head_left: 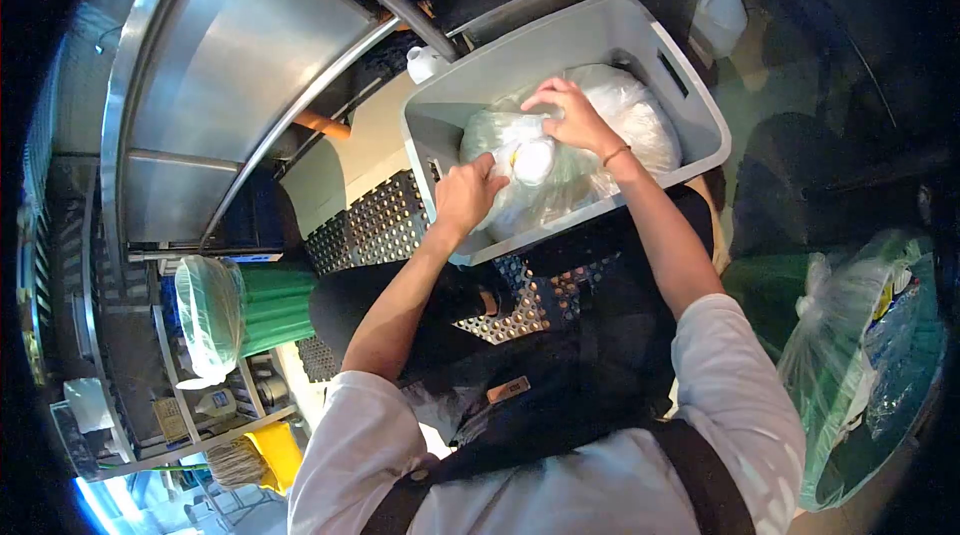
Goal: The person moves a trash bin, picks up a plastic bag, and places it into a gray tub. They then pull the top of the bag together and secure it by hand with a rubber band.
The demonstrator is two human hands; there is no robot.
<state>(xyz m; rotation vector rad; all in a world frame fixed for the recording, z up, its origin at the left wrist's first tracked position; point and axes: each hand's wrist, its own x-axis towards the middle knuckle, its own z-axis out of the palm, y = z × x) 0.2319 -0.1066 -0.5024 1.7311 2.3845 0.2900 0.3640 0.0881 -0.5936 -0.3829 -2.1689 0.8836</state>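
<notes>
A grey plastic tub (pixel 690 150) stands in front of me with clear plastic bags inside. One clear plastic bag (pixel 580 170) has a bunched white bundle (pixel 532 160) at its top, between my hands. My left hand (pixel 466 197) reaches over the tub's near-left side, its thumb and fingers closed on the plastic at the bundle's left. Above and right of the bundle, my right hand (pixel 578 123) is curled, with thumb and fingers closing on the plastic. A fuller bag with whitish contents (pixel 640 125) lies at the tub's right end.
Perforated black matting (pixel 380 220) covers the floor. A green bin with a clear liner (pixel 275 305) stands left, another lined green bin (pixel 835 415) right. A steel panel (pixel 235 55) rises at upper left. White jugs (pixel 722 10) stand beyond the tub.
</notes>
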